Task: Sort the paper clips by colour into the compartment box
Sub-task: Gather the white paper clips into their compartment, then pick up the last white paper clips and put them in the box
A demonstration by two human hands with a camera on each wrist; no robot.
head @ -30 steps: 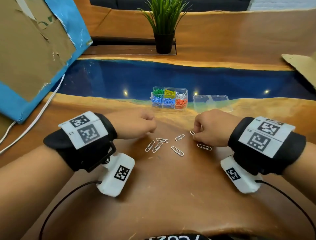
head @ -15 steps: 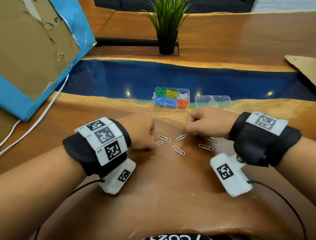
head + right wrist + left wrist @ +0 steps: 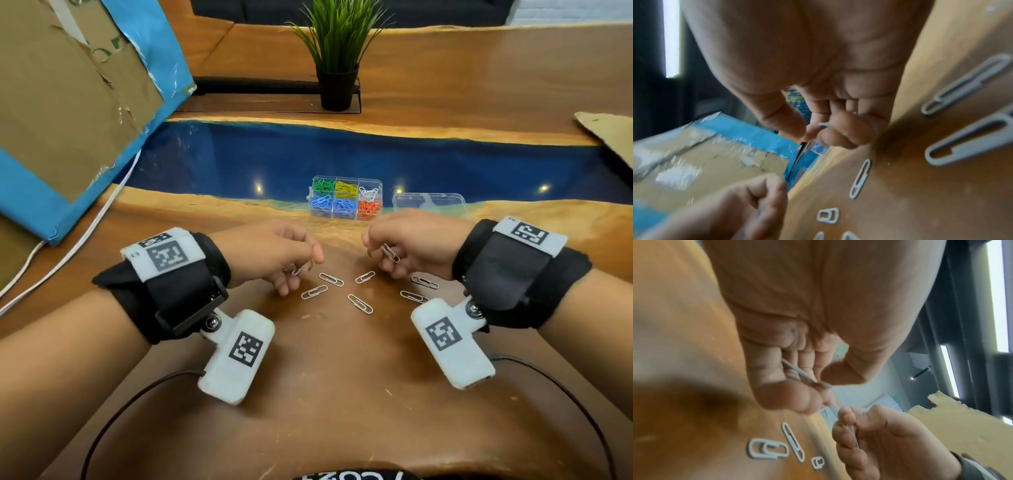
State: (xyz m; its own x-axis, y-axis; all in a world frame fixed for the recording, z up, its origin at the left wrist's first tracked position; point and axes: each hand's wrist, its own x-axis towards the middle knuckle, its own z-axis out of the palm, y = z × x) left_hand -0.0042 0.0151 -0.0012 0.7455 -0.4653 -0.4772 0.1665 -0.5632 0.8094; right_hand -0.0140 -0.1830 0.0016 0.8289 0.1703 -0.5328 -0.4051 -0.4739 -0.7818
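Several white paper clips [image 3: 331,279] lie loose on the wooden table between my hands. My left hand [image 3: 294,265] is raised a little and pinches a white clip [image 3: 805,377] between thumb and curled fingers. My right hand [image 3: 385,255] is also lifted and pinches another white clip [image 3: 390,253], whose end shows in the right wrist view [image 3: 824,124]. The clear compartment box [image 3: 346,202] stands beyond the hands, holding green, yellow, white, blue and orange clips in separate cells.
The box's clear lid [image 3: 428,202] lies just right of it. A potted plant [image 3: 337,54] stands at the back. A blue-edged cardboard panel [image 3: 68,102] leans at the left with a white cable [image 3: 68,253] beside it. Another cardboard piece [image 3: 609,137] lies far right.
Both hands came down onto the loose clips, each pinched one, and now lift them off the table. Fewer clips lie on the wood near the left hand.
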